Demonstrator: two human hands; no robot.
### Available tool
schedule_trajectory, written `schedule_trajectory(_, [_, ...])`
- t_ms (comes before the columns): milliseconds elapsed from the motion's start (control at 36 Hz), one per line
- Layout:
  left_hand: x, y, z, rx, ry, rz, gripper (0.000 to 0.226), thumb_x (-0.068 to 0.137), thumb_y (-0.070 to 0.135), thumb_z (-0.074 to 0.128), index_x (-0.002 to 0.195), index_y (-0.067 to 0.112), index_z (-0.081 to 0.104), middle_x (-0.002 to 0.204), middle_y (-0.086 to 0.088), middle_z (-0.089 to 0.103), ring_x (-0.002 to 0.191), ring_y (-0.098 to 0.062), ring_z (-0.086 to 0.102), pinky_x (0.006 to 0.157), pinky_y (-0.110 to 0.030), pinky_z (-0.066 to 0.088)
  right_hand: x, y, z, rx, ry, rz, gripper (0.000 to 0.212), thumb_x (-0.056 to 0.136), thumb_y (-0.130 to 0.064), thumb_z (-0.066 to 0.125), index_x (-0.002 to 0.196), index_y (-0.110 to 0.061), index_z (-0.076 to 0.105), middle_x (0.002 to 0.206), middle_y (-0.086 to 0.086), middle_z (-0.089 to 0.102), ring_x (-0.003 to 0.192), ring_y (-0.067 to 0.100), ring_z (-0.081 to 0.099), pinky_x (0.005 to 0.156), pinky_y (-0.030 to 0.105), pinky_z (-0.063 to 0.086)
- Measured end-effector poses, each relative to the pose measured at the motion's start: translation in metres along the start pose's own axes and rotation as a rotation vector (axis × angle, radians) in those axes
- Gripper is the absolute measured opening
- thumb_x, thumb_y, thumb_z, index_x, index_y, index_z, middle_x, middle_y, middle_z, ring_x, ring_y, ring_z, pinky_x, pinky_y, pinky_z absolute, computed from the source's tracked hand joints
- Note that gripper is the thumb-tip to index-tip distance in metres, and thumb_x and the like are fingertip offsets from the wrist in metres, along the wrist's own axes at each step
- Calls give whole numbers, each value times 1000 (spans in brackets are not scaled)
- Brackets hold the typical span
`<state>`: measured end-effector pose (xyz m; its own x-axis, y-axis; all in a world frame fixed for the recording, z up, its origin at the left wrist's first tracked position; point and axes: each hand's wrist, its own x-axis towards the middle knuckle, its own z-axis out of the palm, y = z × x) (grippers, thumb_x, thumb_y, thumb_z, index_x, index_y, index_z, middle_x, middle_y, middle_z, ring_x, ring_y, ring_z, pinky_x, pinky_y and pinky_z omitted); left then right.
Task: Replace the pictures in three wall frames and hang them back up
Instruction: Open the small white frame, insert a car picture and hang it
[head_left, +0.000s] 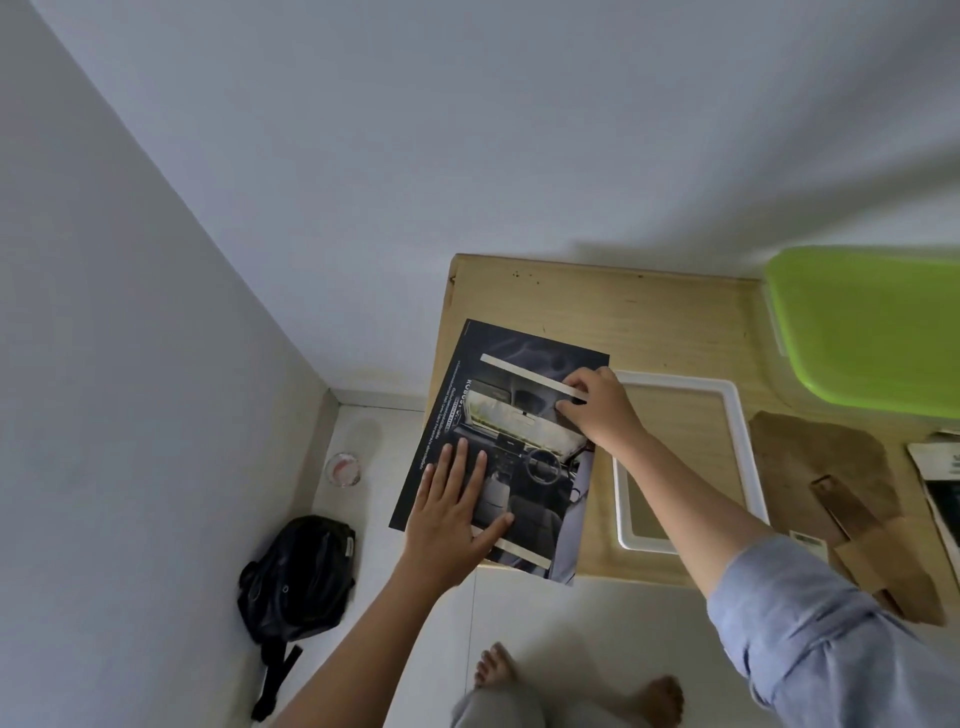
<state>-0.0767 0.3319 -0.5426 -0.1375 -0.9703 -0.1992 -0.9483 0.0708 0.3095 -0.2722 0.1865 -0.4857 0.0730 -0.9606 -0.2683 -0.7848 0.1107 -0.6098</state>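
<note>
On the left end of the wooden tabletop (649, 322), the picture (519, 457) lies flat and skewed, its near corner hanging past the front edge over the floor (571, 613). The left hand (457, 514) rests on its lower left part, palm down, fingers straight and spread, thumb reaching toward the lower strip (524, 552). The right hand (602, 410), coming out of a blue sleeve (810, 623), sits at the picture's upper right edge with fingers bent, pinching the right end of the upper strip (519, 370) between fingertips and thumb.

Just beside the picture, on its right, a white frame (749, 447) lies flat with nothing in it; bare wood shows through its opening, and the right forearm crosses its near corner. Farther right lies a brown backing board (821, 457) with a fold-out stand. A green plastic lid (872, 332) sits at the far right corner; what is under it cannot be seen. Part of another print (940, 483) shows at the right edge.

The picture is a dark, glossy print of a car interior with a steering wheel, dashboard and windscreen, and small white lettering along its left side. The two pale strips cross it, one near the top, one near the bottom.

On the floor by the wall lie a black bag (301, 577) and a small glass (343, 469).
</note>
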Motion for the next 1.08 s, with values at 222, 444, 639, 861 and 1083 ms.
schedule_trajectory(222, [-1, 2, -3, -51, 9, -19, 78, 89, 70, 16, 149, 20, 11, 156, -6, 9, 143, -20, -3, 114, -32, -9, -13, 7, -19, 407, -43, 101, 26, 89, -9, 57, 113, -19, 61, 99, 5, 57, 83, 19, 62, 57, 24, 57])
schedule_trajectory(444, [0, 10, -10, -67, 43, -28, 96, 68, 84, -6, 143, 24, -10, 152, 3, -19, 139, -17, -26, 111, -33, -22, -30, 13, -15, 554, -42, 132, 39, 91, -1, 50, 121, -24, 57, 98, 14, 54, 80, 25, 62, 64, 32, 59])
schedule_trajectory(639, [1, 54, -32, -115, 33, 97, 85, 80, 76, 18, 148, 28, 1, 152, 8, -16, 140, -14, -22, 110, -34, -11, -38, 8, -35, 680, 15, 116, 36, 90, 1, 52, 119, -19, 58, 87, 6, 49, 64, 22, 60, 53, 21, 56])
schedule_trajectory(861, [7, 107, -57, -95, 52, 224, 56, 95, 47, 26, 145, 22, 29, 150, -9, 33, 136, -38, 30, 104, -53, 38, -48, 14, -74, 723, 83, 89, 38, 90, 3, 49, 127, -8, 51, 103, 19, 57, 71, 25, 66, 55, 24, 57])
schedule_trajectory(1083, [9, 160, -93, -302, 226, 259, 49, 99, 16, 41, 146, 23, 26, 145, 3, 41, 121, -19, 53, 92, -34, 50, -61, 19, -120, 878, 215, 18, 43, 93, -8, 50, 135, -11, 41, 101, 17, 60, 73, 20, 67, 62, 28, 59])
